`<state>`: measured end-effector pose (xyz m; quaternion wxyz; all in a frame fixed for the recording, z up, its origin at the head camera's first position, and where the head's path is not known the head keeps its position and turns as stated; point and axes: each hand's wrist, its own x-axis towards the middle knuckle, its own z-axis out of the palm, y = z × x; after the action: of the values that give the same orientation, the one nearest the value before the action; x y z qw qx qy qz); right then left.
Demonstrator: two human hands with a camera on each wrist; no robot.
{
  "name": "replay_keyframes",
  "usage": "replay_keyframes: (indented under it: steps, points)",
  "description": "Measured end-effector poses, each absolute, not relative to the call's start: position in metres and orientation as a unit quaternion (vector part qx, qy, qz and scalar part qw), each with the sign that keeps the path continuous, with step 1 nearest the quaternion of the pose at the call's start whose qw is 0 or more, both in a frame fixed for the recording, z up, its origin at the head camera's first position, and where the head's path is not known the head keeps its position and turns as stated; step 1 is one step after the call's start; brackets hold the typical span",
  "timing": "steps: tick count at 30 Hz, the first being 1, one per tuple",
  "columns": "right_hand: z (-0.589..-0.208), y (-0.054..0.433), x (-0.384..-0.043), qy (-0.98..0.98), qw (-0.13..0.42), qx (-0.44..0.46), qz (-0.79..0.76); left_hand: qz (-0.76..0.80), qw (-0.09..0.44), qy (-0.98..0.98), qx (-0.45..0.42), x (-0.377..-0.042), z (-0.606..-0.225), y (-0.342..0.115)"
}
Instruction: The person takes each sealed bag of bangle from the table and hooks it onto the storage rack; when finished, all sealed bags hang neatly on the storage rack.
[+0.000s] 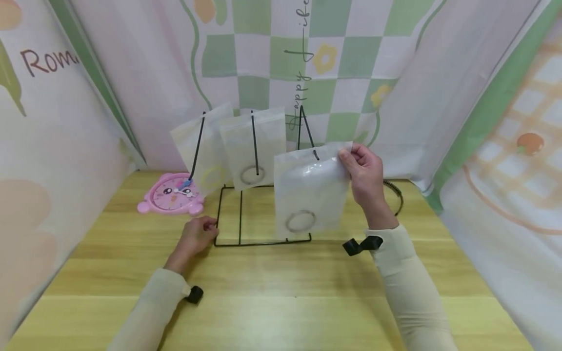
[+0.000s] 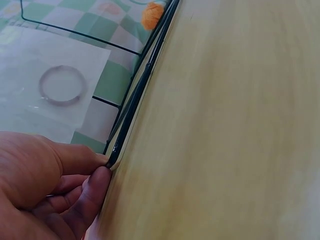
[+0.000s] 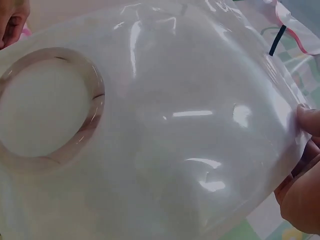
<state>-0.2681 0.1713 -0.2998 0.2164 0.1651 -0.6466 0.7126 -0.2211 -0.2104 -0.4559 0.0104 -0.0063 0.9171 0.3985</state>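
Note:
My right hand (image 1: pixel 369 173) pinches the top right corner of a clear plastic zip bag (image 1: pixel 311 190) with a pale bangle (image 3: pixel 95 107) inside. A black hook tip (image 1: pixel 316 155) pokes through the bag's top. It belongs to a black wire display rack (image 1: pixel 263 243) standing on the table. With thumb and fingertips, my left hand (image 1: pixel 198 237) pinches the rack's front left base corner, also seen in the left wrist view. On the rack's other hooks hang two similar bags: a left bag (image 1: pixel 219 141) with a yellowish ring and a middle bag (image 1: pixel 274 141) with a pale ring.
Left of the rack lies a pink cartoon clock (image 1: pixel 153 200). A dark beaded loop (image 1: pixel 400 195) rests on the wooden table (image 1: pixel 281 302) behind my right wrist. Patterned curtains (image 1: pixel 175 63) enclose the back and sides.

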Motion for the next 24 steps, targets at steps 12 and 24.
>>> replay_keyframes:
  steps: [12,24]
  points:
    - [-0.293,0.17,-0.301,-0.609,0.126,0.086,0.778,0.397,0.004,0.918,-0.003,-0.221,-0.455,-0.211]
    - [-0.286,0.168,-0.332,-0.662,0.122,0.051,0.738,0.394,0.001,0.919,-0.002,-0.22,-0.456,-0.21]
